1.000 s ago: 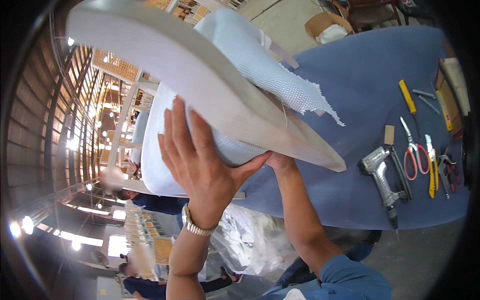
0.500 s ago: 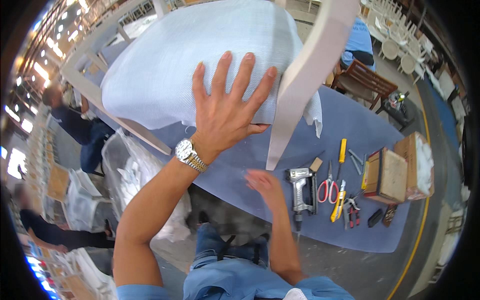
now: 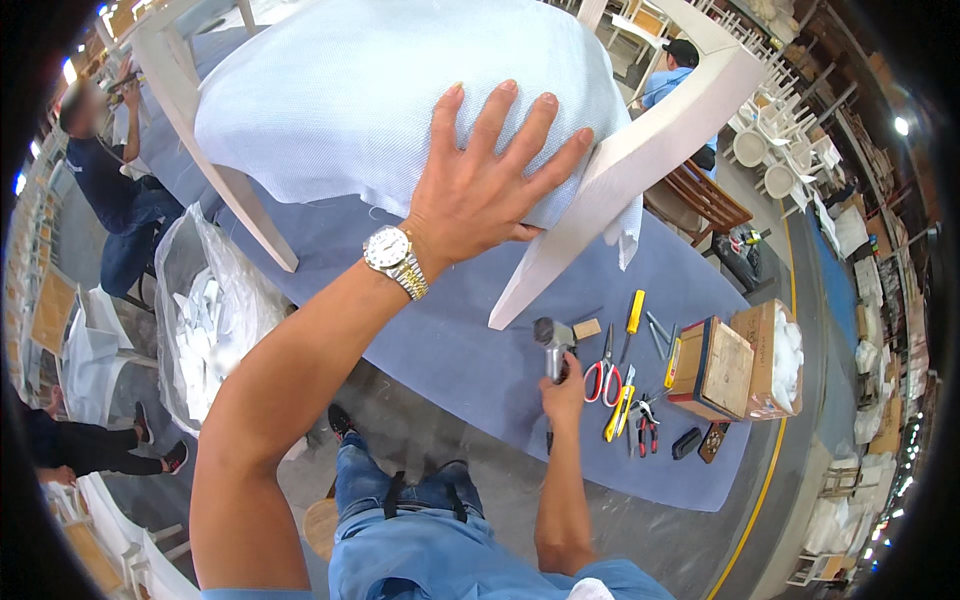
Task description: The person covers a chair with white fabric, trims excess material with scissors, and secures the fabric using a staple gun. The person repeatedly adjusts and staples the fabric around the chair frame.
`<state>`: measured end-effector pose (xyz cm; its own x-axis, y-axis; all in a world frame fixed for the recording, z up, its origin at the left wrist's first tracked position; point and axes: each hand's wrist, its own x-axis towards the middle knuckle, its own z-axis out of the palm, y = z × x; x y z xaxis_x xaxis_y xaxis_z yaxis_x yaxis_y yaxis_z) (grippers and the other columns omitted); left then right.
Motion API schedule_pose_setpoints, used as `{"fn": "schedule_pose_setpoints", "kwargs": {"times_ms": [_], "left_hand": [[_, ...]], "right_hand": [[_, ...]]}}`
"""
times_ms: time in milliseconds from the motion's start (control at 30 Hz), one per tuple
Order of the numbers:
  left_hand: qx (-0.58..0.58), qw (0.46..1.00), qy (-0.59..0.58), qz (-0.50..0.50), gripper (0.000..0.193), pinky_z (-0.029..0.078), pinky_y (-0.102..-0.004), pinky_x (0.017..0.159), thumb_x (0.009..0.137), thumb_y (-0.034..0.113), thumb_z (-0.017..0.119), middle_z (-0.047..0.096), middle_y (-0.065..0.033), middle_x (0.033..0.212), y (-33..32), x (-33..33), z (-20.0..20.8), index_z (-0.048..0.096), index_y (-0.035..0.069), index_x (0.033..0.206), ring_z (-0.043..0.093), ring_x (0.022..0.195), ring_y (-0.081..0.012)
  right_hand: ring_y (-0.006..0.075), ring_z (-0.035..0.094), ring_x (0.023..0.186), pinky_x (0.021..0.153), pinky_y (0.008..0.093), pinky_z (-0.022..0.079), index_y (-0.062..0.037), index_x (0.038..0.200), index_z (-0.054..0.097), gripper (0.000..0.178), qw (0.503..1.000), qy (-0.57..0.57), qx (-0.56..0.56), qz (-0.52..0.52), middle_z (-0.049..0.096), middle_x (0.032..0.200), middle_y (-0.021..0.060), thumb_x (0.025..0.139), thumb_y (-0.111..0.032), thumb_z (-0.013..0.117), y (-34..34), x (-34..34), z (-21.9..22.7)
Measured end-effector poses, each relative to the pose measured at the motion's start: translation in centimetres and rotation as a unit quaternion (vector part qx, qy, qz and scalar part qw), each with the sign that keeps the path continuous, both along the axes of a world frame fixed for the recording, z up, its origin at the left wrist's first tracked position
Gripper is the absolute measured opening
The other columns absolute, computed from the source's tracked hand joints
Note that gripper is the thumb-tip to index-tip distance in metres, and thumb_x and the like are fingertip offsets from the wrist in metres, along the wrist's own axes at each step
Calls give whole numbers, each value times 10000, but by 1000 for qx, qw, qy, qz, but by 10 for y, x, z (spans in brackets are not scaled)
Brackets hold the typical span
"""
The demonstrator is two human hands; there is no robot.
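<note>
A pale blue woven fabric (image 3: pixel 320 120) covers the seat of a whitish wooden chair (image 3: pixel 640 165), which rests on the blue-grey covered table. My left hand (image 3: pixel 480 195), with a watch (image 3: pixel 388 250) on its wrist, presses flat on the fabric beside one chair leg, fingers spread. The fabric's loose edge hangs down near that leg. My right hand (image 3: pixel 564 395) is wrapped round the handle of a silver staple gun (image 3: pixel 553 338) over the table. Its lower part is hidden by the hand.
Right of the staple gun lie red-handled scissors (image 3: pixel 603 380), a yellow screwdriver (image 3: pixel 635 312), a yellow cutter (image 3: pixel 619 410) and pliers (image 3: pixel 647 425). Two boxes (image 3: pixel 722 372) stand beyond them. A clear bag of scraps (image 3: pixel 205 320) is at left. Other people work nearby, among many chairs.
My right hand has closed on the staple gun, which lay on the table, and has tilted it up. My left hand stays spread on the fabric. The view has shifted.
</note>
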<state>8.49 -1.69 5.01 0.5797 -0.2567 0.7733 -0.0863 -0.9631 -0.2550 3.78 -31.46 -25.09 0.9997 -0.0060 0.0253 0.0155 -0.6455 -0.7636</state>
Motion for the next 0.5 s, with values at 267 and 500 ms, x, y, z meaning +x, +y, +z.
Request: {"fn": "schedule_pose_setpoints", "kwargs": {"times_ms": [267, 500], "left_hand": [[1, 1000, -15, -1, 1284, 282, -633, 1083, 347, 669, 870, 449, -55, 1495, 6, -4, -2, 401, 365, 1502, 401, 1356, -331], [-4, 1000, -11, -1, 1252, 289, -623, 1078, 360, 639, 873, 464, -47, 1479, 4, -5, 1, 420, 356, 1493, 416, 1343, -315]], "right_hand": [[181, 632, 889, 752, 308, 516, 67, 1196, 576, 378, 956, -89, 275, 44, 629, 1066, 131, 850, -13, 705, 41, -24, 167], [331, 644, 1043, 910, 381, 506, 62, 1274, 572, 576, 919, -323, 135, 178, 609, 1192, 212, 760, -146, 728, 91, -4, 234]]}}
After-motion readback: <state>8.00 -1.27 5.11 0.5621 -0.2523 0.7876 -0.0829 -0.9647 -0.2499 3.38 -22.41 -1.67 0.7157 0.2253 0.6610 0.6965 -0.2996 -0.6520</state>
